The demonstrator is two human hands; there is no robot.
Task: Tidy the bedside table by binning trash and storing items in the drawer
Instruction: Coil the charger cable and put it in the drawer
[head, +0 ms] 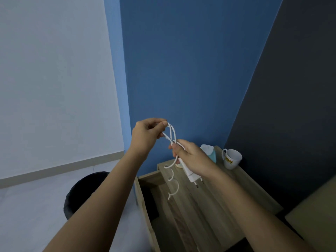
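Above the wooden worktop (pixel 227 188), left fingers (pixel 160 124) pinch loops of the limp, light white cable (pixel 171 135) while right fingers (pixel 177 149) close around its rigid charger plug (pixel 190 174), the surest hold.

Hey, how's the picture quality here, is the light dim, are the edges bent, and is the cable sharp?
Head view: dim, bluish room light with no glare; wide-angle bending curves the wall edges and forearms; the thin white charger cable between the left hand and right hand looks slightly soft; the white ceramic mug on the light wooden bedside table is fairly clear.
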